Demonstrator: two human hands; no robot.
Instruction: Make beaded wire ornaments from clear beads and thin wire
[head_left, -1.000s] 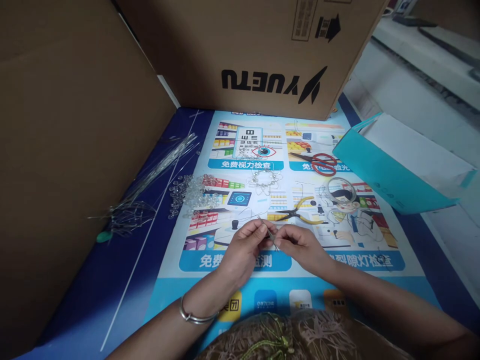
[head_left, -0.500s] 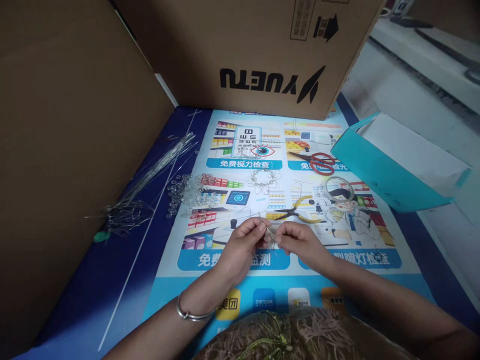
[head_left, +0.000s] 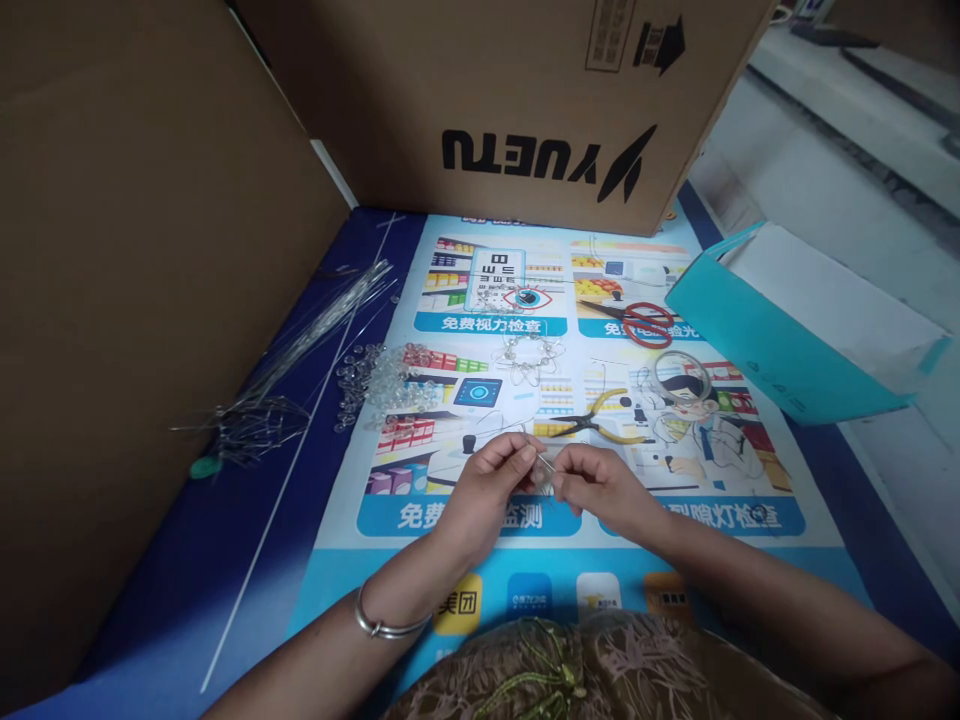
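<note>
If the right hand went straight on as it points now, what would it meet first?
Beyond the thin wires between them, the right hand would likely meet the left hand; depth is unclear.

On the far cardboard box (head_left: 480, 70), the word "YUETU" (head_left: 515, 153) stands upside down, with a black arrow (head_left: 667, 45) near the right edge. On the poster (head_left: 540, 560), the far left blue label (head_left: 491, 325) reads "免费视力检查"; the near yellow square (head_left: 459, 588) shows "美团".
</note>
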